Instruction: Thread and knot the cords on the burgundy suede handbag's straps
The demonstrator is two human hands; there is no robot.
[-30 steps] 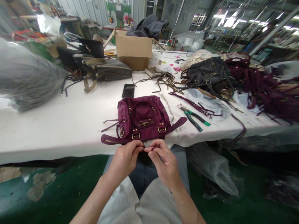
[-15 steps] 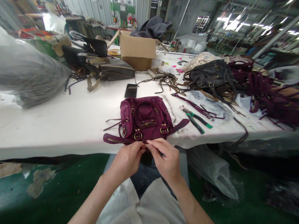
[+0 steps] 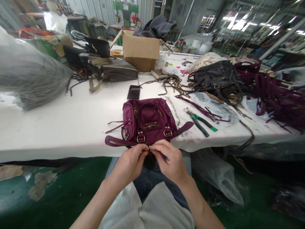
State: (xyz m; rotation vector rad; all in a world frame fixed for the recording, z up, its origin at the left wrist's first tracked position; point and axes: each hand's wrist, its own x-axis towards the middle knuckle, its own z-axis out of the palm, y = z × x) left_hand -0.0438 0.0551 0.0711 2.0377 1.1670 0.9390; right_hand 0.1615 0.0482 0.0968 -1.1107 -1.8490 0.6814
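Observation:
A small burgundy suede handbag [image 3: 147, 122] with brass buckles and zips lies at the near edge of the white table [image 3: 59, 124]. Just below the table edge, my left hand [image 3: 130, 163] and my right hand [image 3: 170, 160] meet fingertip to fingertip. Both pinch a thin burgundy strap end hanging off the bag's front; the piece itself is mostly hidden by the fingers. A burgundy strap [image 3: 114, 142] runs along the bag's near side.
Green-handled pliers [image 3: 200, 122] lie right of the bag, a black phone [image 3: 133, 92] behind it. Further back stand a cardboard box [image 3: 140, 51], dark bags [image 3: 214, 78] and loose straps [image 3: 171, 82]. A burgundy bag pile [image 3: 278, 92] fills the right; a grey plastic bundle [image 3: 28, 76] the left.
Both hands have risen slightly toward the bag's front edge and closed tighter together on the strap end. The bag has not moved.

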